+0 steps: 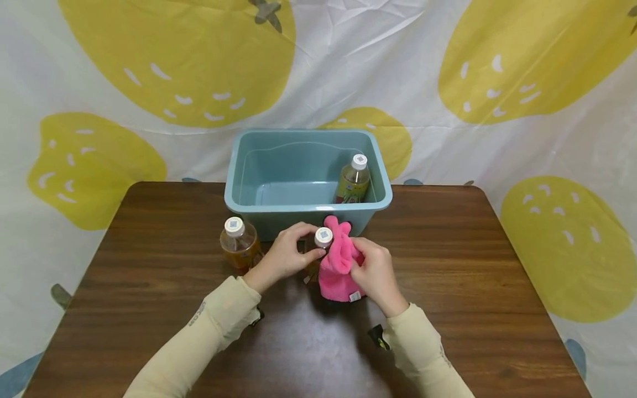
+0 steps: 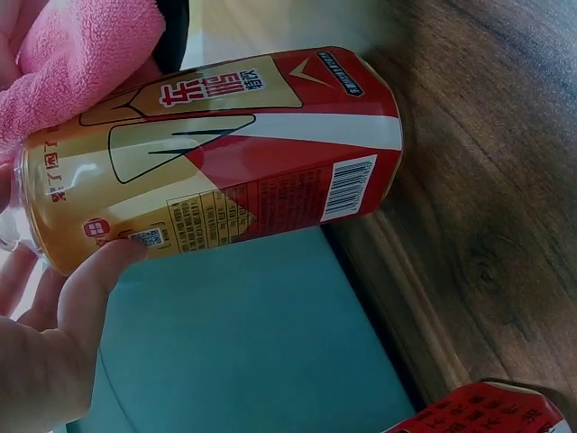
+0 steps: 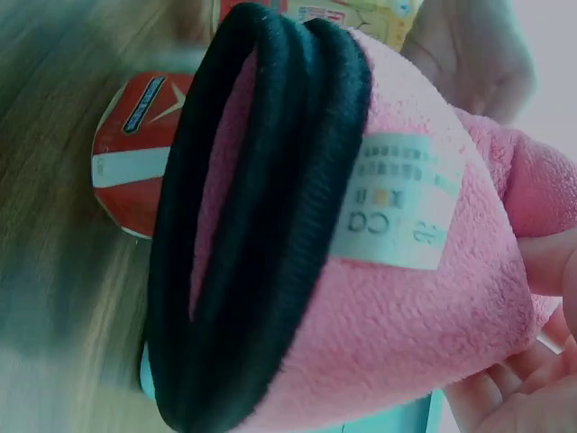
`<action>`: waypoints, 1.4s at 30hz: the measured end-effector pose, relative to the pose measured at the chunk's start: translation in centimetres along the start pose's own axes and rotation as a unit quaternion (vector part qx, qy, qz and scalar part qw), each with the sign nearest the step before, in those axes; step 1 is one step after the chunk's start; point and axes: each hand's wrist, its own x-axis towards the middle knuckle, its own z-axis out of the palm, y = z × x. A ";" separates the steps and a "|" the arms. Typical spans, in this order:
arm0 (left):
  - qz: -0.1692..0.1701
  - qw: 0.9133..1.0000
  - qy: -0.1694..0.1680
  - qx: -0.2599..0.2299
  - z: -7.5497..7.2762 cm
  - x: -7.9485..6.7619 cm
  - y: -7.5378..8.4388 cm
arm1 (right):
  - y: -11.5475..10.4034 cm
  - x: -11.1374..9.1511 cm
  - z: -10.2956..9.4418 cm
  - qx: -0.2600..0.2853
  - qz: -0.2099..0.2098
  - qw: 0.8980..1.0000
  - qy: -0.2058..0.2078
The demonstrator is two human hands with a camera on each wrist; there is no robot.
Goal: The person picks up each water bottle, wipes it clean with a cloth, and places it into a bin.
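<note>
My left hand (image 1: 288, 251) grips a drink bottle (image 2: 243, 162) near its neck, fingers and thumb round the top below the white cap (image 1: 323, 236). The bottle has a red and gold label and stands upright on the table. Against its right side hangs a pink cloth (image 1: 334, 276) with black edging (image 3: 297, 207) and a white tag (image 3: 397, 200). My right hand (image 1: 377, 271) pinches the cloth's bunched upper part. In the head view the cloth and left hand hide most of the bottle's body.
Behind the hands stands a blue-grey plastic bin (image 1: 298, 209), with another bottle (image 1: 353, 185) upright in its right side. A further white-capped bottle (image 1: 241, 249) stands left of my left hand. Dark wooden table (image 1: 448, 265) surrounds them, with a lemon-patterned curtain (image 1: 338, 72) behind.
</note>
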 end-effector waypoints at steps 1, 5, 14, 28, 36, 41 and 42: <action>-0.002 1.000 -0.001 0.000 0.0 0.0 0.0 | 0.0 0.0 -0.1 0.000 0.000 1.000 0.000; -0.008 1.000 -0.007 0.002 0.1 0.2 0.1 | 0.2 -0.1 -0.7 0.000 0.000 1.000 0.000; 0.005 1.000 -0.006 0.001 0.0 0.1 0.0 | 2.7 -1.6 -5.3 -0.083 0.004 0.996 0.019; 0.002 1.000 -0.016 0.000 0.0 0.2 -0.1 | 9.0 -5.0 -7.2 -0.253 0.082 0.960 -0.089; 0.003 1.000 -0.020 0.002 -0.1 0.2 0.0 | 10.7 -6.0 -4.7 -0.250 0.121 0.949 -0.151; 0.002 1.000 -0.016 0.002 -0.1 0.2 -0.1 | 11.0 -6.1 -3.5 -0.252 0.118 0.945 -0.170; 0.001 1.000 -0.016 0.002 -0.1 0.2 -0.1 | 11.1 -6.1 -3.4 -0.252 0.118 0.945 -0.173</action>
